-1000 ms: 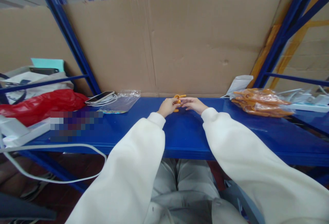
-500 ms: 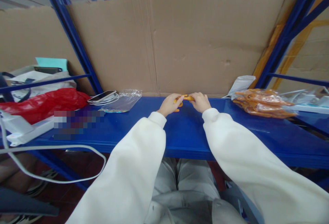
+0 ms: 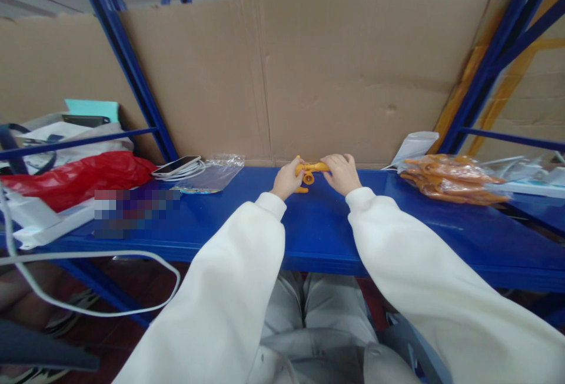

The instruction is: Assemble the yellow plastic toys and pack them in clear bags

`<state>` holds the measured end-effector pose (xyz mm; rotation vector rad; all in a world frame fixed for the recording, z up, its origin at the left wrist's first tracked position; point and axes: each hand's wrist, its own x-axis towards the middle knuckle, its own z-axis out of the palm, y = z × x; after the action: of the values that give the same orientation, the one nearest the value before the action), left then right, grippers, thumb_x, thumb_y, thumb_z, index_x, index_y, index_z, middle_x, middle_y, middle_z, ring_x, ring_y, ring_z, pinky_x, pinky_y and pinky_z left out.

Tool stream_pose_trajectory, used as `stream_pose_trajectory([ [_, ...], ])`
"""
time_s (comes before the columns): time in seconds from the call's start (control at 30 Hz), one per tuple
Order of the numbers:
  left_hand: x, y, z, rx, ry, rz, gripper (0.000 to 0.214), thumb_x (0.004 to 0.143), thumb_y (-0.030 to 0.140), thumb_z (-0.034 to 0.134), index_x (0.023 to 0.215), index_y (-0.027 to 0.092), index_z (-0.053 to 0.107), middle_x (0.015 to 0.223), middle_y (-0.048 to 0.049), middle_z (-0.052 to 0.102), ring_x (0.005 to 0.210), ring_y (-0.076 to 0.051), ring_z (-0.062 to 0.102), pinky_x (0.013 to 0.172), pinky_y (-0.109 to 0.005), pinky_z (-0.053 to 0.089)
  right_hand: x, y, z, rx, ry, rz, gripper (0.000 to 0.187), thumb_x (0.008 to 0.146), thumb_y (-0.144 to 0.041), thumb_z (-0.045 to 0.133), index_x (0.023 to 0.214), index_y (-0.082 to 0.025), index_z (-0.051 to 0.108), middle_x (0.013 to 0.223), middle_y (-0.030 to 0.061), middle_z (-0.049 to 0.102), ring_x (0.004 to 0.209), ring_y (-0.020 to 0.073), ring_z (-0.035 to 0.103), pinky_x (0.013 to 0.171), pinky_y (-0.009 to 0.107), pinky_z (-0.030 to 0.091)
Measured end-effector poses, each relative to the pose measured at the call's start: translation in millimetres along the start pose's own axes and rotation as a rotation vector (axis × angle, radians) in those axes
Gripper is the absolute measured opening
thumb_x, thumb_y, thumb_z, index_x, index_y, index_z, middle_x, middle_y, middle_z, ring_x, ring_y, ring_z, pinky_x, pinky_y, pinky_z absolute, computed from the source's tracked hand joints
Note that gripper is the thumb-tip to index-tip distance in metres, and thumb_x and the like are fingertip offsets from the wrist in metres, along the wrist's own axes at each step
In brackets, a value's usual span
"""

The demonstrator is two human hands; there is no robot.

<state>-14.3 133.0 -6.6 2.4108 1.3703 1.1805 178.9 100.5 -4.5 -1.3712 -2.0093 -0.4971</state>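
Note:
Both hands hold an orange plastic part just above the blue shelf board, close to its back edge. My left hand is closed on the part's left end. Around its right end, the fingers of my right hand are closed. A round, ring-like orange piece shows below the middle, and a small orange prong sticks out beneath my left hand. Whether these are joined to the held part I cannot tell. My fingers hide both of its ends.
A clear bag of orange parts lies at the right, beside a white packet. Left of my hands are a clear plastic bag, a phone with a white cable, a red bag and a power strip. Cardboard stands behind.
My thumbs have moved apart, and more of the orange part shows between my hands. The round piece below it has come into view.

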Motion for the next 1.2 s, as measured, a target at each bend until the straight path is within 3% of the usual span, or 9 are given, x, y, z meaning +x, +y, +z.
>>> stream_pose_trajectory([
  [0.1,-1,0,-5.7,0.038,0.062,-0.051,0.032,0.094,0.015,0.054,0.122,0.023,0.067,0.11,-0.0069,0.075,0.107,-0.025,0.072,0.098,-0.043,0.058,2,6,11,0.289,0.062,0.087,0.037,0.092,-0.029,0.061,0.127,-0.017,0.064,0.128,0.0189,0.069,0.117,0.0328,0.064,0.104,0.054,0.044],
  [0.17,-1,0,-8.1,0.056,0.082,-0.092,0.033,0.093,0.013,0.053,0.122,0.024,0.066,0.111,-0.007,0.075,0.107,-0.024,0.071,0.099,-0.041,0.057,5,9,18,0.576,0.018,0.239,0.034,0.092,-0.035,0.064,0.122,-0.018,0.064,0.113,0.0152,0.074,0.094,0.0266,0.071,0.088,0.045,0.056],
  [0.27,0,-1,-9.5,0.075,0.086,-0.139,0.032,0.094,0.014,0.054,0.122,0.024,0.067,0.107,-0.0065,0.076,0.105,-0.023,0.072,0.097,-0.037,0.056,7,8,20,0.935,-0.085,0.5,0.022,0.097,-0.038,0.062,0.105,-0.017,0.064,0.083,0.0066,0.073,0.059,0.0154,0.065,0.063,0.031,0.057],
  [0.33,0,-2,-9.4,0.085,0.078,-0.16,0.03,0.094,0.016,0.056,0.121,0.025,0.067,0.103,-0.0057,0.076,0.103,-0.023,0.072,0.096,-0.036,0.056,8,7,18,1.051,-0.099,0.59,0.019,0.095,-0.037,0.066,0.095,-0.018,0.063,0.072,0.0021,0.069,0.05,0.0109,0.059,0.056,0.025,0.054],
  [0.5,0,-4,-8.5,0.113,0.042,-0.167,0.03,0.093,0.019,0.059,0.122,0.024,0.065,0.098,-0.0055,0.076,0.096,-0.024,0.073,0.093,-0.038,0.056,7,9,14,1.088,-0.093,0.592,0.021,0.086,-0.032,0.078,0.095,-0.019,0.063,0.071,-0.0006,0.068,0.051,0.0085,0.058,0.051,0.02,0.052],
  [0.83,0,-5,-6.8,0.1,0.052,-0.136,0.027,0.091,0.016,0.06,0.117,0.023,0.066,0.097,-0.0056,0.075,0.095,-0.024,0.073,0.093,-0.04,0.057,5,21,16,1.035,-0.132,0.442,0.04,0.072,-0.017,0.078,0.107,-0.024,0.059,0.104,0.0009,0.068,0.063,0.0084,0.064,0.054,0.02,0.053],
  [1.0,0,-5,-6.9,0.076,0.073,-0.134,0.027,0.09,0.017,0.062,0.116,0.023,0.066,0.094,-0.0051,0.074,0.093,-0.024,0.072,0.093,-0.041,0.057,6,10,5,1.01,-0.143,0.573,0.031,0.09,-0.028,0.068,0.117,-0.025,0.054,0.116,0.005,0.069,0.061,0.0072,0.065,0.051,0.018,0.049],
  [1.1,0,-5,-7.2,0.064,0.079,-0.12,0.027,0.09,0.016,0.062,0.115,0.022,0.067,0.092,-0.0045,0.074,0.092,-0.023,0.072,0.092,-0.04,0.057,7,4,2,1.013,-0.203,0.67,0.021,0.102,-0.04,0.054,0.113,-0.023,0.053,0.103,0.0053,0.072,0.055,0.0076,0.064,0.048,0.017,0.047],
  [1.2,0,-4,-7.6,0.045,0.078,-0.107,0.027,0.089,0.015,0.062,0.115,0.022,0.067,0.09,-0.0035,0.074,0.089,-0.022,0.072,0.092,-0.039,0.057,8,0,0,1.034,-0.228,0.708,0.022,0.105,-0.043,0.049,0.105,-0.022,0.053,0.084,0.0018,0.07,0.049,0.0078,0.061,0.046,0.017,0.047],
])
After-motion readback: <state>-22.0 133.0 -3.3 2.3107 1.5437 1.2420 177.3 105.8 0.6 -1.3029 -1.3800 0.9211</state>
